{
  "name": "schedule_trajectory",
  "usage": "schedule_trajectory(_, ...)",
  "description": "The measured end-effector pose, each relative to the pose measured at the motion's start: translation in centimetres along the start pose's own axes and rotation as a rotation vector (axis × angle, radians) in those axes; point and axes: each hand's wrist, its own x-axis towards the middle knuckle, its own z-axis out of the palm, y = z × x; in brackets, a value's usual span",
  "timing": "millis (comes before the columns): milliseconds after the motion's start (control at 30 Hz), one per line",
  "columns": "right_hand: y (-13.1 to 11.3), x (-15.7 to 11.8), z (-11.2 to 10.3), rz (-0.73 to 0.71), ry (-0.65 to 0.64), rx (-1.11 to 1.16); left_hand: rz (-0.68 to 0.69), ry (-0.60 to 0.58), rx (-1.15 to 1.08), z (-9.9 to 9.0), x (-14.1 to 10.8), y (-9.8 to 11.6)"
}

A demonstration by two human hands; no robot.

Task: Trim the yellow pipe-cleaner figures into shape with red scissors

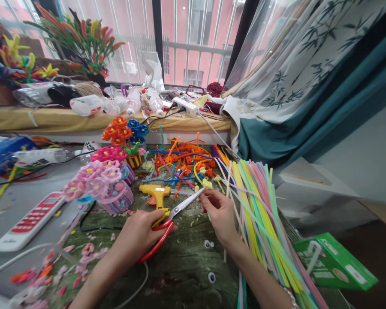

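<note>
My left hand point(144, 231) is closed around the scissors point(183, 206). Their red handle hangs below the fingers and their blades point up to the right. A bit of yellow shows beside that grip, its kind unclear. The fingers of my right hand point(218, 210) are pinched together at the blade tips; what they hold is hidden. Just beyond them is a small pale-yellow fuzzy piece point(207, 183). Behind the scissors a yellow glue gun point(156, 192) lies on its side. Loose orange pipe-cleaner pieces point(193, 152) are heaped farther back.
Long pastel pipe cleaners point(260, 206) lie to the right, near a green box point(336, 262). Pipe-cleaner flowers in a purple pot point(116, 199) stand at left, beside a white-and-red strip point(28, 221). Googly eyes point(211, 277) lie in front. A power strip point(185, 106) rests on the sill.
</note>
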Motion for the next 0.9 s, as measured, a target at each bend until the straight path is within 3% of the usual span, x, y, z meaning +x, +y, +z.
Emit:
schedule_trajectory(300, -0.3, 0.0, 0.0, 0.027, 0.005, 0.050, -0.113, 0.009, 0.074, -0.4, 0.0, 0.6)
schedule_trajectory(467, -0.3, 0.2, 0.0, 0.046, 0.011, 0.132, -0.107, 0.175, 0.029, -0.3, 0.0, 0.0)
schedule_trajectory(633, -0.4, 0.6, -0.2, 0.044, 0.040, 0.073, -0.136, 0.332, 0.088, -0.1, -0.2, -0.3)
schedule_trajectory(900, -2.5, 3.4, -4.9, 0.005, 0.200, -0.199, -0.183, 0.303, 0.216, 0.0, -0.4, 0.1)
